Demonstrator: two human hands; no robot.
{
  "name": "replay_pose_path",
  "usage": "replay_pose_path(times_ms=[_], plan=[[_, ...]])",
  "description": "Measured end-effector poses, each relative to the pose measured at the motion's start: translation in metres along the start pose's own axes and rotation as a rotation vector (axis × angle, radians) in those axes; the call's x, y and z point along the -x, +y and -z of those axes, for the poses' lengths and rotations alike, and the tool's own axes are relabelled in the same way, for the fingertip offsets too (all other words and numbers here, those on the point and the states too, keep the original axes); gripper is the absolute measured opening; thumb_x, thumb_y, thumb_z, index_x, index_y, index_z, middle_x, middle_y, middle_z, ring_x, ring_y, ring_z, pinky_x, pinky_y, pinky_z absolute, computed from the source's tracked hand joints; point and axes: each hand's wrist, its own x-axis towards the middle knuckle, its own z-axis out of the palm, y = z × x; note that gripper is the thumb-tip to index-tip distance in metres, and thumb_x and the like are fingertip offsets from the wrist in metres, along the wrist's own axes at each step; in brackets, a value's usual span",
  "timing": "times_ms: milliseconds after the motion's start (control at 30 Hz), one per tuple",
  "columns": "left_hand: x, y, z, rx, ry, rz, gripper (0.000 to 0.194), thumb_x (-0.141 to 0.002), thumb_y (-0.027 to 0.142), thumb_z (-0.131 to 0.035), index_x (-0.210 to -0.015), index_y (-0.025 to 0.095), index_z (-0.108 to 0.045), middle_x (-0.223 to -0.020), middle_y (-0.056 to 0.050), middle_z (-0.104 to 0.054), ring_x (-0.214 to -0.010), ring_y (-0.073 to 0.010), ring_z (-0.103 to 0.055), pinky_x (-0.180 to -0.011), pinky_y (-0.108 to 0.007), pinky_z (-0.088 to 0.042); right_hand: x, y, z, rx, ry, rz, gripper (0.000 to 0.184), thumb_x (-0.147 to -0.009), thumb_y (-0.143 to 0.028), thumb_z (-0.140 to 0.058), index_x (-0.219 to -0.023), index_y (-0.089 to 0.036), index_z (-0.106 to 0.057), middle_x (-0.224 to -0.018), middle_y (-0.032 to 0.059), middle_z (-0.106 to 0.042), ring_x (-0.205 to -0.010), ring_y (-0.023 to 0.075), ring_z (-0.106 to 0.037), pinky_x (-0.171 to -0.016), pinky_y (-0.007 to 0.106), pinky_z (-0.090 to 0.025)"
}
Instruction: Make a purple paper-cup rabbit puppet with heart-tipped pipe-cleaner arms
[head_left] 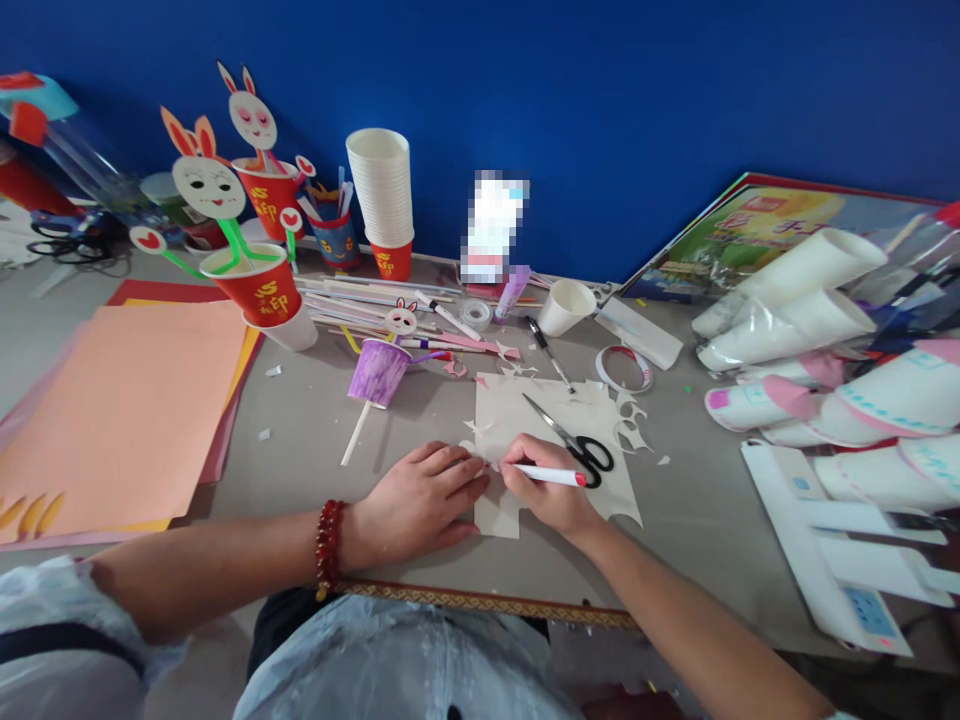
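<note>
My right hand (547, 490) is closed round a white marker with a red end (551, 475), its tip down by the fingertips of my other hand. Palm down, my left hand (420, 500) lies on the table with fingers stretched out, the fingertips resting at the edge of a white paper sheet (499, 515). What lies right under the marker tip is too small to make out. Black-handled scissors (592, 460) rest on the larger cut white paper (502, 410), just beyond my right hand. A purple-coloured paper cup (379, 372) with a small rabbit face stands beyond my left hand.
Left are coloured paper sheets (142, 410) and a red cup with a rabbit face (255, 285). At the back stand stacked paper cups (381, 190), a blurred-out bright screen (491, 230) and a white cup (568, 307). A power strip (814, 550) and decorated cups (892, 400) lie right.
</note>
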Motion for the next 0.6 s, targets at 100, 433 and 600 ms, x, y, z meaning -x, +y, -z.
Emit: replay_pose_path(times_ms=[100, 433, 600], plan=[[0.0003, -0.0003, -0.0001, -0.013, -0.002, -0.003, 0.048, -0.095, 0.046, -0.052, -0.132, 0.014, -0.055, -0.138, -0.011, -0.057, -0.124, -0.0288, -0.05, -0.106, -0.045, -0.04, 0.0012, 0.0018, -0.0004, -0.005, 0.015, 0.014, 0.017, -0.082, -0.019, -0.055, -0.065, -0.02, -0.054, -0.057, -0.0033, -0.053, -0.053, 0.0123, -0.047, -0.055, 0.025, -0.036], [0.0002, -0.0002, 0.0008, -0.028, 0.003, -0.007, 0.049, -0.096, 0.047, -0.051, -0.133, 0.015, -0.054, -0.137, -0.011, -0.057, -0.124, -0.0291, -0.051, -0.105, -0.044, -0.041, 0.0037, 0.0015, -0.0023, -0.024, 0.084, 0.014, 0.018, -0.082, -0.018, -0.053, -0.064, -0.021, -0.052, -0.057, -0.0032, -0.053, -0.052, 0.012, -0.046, -0.053, 0.025, -0.036], [0.0004, -0.0001, 0.0003, -0.029, 0.002, -0.003, 0.049, -0.096, 0.047, -0.051, -0.132, 0.014, -0.054, -0.138, -0.01, -0.057, -0.124, -0.0288, -0.051, -0.106, -0.044, -0.041, 0.0033, 0.0015, -0.0025, -0.012, 0.084, 0.016, 0.019, -0.083, -0.019, -0.052, -0.064, -0.021, -0.051, -0.057, -0.0031, -0.053, -0.052, 0.0121, -0.046, -0.054, 0.025, -0.036]])
